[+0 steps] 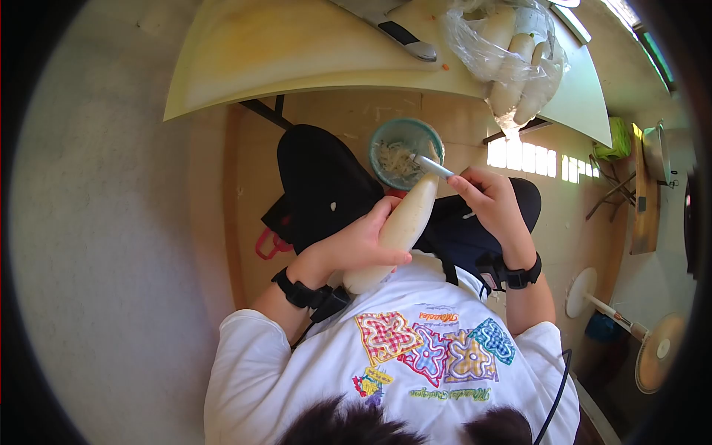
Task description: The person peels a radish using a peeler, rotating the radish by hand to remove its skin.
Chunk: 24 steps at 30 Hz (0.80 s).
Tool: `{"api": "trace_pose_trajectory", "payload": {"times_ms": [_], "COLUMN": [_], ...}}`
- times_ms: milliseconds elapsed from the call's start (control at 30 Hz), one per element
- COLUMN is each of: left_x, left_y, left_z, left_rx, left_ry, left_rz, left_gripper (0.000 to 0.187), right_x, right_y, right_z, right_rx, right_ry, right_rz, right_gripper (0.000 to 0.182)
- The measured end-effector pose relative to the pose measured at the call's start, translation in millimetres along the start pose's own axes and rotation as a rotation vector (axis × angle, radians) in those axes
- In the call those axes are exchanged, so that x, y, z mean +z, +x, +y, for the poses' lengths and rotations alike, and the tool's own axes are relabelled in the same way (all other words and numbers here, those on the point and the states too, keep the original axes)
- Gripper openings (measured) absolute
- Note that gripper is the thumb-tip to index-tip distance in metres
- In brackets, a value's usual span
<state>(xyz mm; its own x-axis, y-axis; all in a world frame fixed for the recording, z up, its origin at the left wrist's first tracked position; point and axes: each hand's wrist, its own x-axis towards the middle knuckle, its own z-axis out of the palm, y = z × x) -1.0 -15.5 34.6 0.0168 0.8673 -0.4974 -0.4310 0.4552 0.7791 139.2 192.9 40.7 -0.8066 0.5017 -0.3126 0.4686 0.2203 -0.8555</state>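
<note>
A long white radish [410, 222] lies slanted across my lap, its thick end against my shirt and its narrow end toward the bucket. My left hand [369, 236] is wrapped round its middle, thumb and fingers on either side. In my right hand [486, 194] is a peeler [434, 167] with a light handle, its head right by the radish's narrow tip. Below that tip stands a teal bucket [377, 141] with pale peelings [397, 157] inside.
In front is a yellowish table [297, 55] bearing a knife [404, 38] with a black handle and a clear plastic bag [475, 55] of more white radishes. A fan [658, 352] stands at the right, near a folding stand [615, 189]. A plain wall [111, 222] fills the left side.
</note>
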Motion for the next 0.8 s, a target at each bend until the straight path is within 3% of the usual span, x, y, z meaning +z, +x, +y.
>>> {"api": "trace_pose_trajectory", "payload": {"times_ms": [100,167,367,467,800], "left_x": [-1,-3,-5,-2,-10], "left_y": [2,1,12,11,16], "left_z": [4,6,7,15,7], "left_rx": [0.002,0.033,0.097,0.07,0.128], "left_ry": [0.006,-0.016,0.108,0.071,0.113], "left_rz": [0.011,0.022,0.05,0.06,0.048], "left_gripper": [0.076,0.076,0.081,0.084,0.097], "right_x": [-1,1,22,30,28], "right_y": [1,0,-9,-8,-3], "right_z": [9,18,-15,-31,-6], "right_rx": [0.05,0.05,-0.034,0.074,-0.008], "right_ry": [0.043,0.327,0.12,0.211,0.33], "right_rz": [0.07,0.071,-0.014,-0.036,-0.026], "right_gripper": [0.032,0.028,0.033,0.033,0.019]}}
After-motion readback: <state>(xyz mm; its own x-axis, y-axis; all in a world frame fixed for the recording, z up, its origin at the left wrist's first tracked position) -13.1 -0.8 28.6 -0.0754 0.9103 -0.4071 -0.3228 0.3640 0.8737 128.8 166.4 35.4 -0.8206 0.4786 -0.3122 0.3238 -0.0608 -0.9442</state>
